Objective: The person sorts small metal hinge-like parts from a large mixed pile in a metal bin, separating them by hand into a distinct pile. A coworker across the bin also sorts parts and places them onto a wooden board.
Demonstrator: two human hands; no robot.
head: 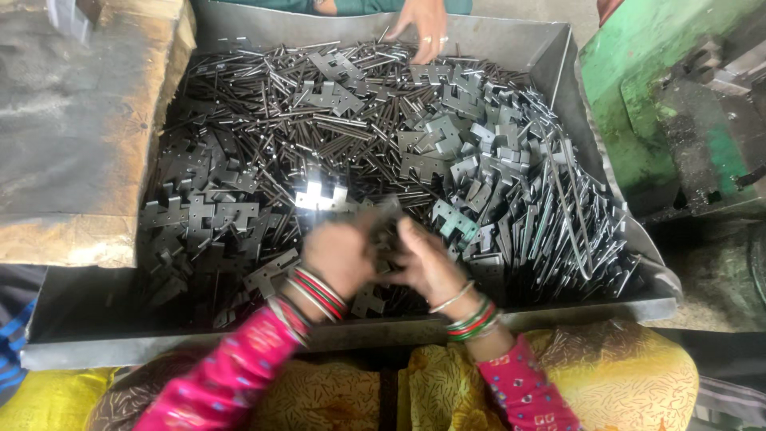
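Observation:
A large grey metal tray (pixel 558 56) is heaped with flat notched metal plates (pixel 447 132) and thin metal pins (pixel 319 120). My left hand (pixel 339 255) and my right hand (pixel 427 259) meet over the tray's near side, both blurred. Between them they grip a dark metal plate piece (pixel 384 219); whether a pin is with it cannot be told. Both wrists carry red, green and silver bangles. Pink sleeves cover my forearms.
Another person's hand (pixel 423 28) with rings reaches into the far edge of the tray. A worn wooden block (pixel 80 120) lies at the left. A green machine (pixel 678 104) stands at the right. My lap in yellow patterned cloth (pixel 622 375) is below the tray.

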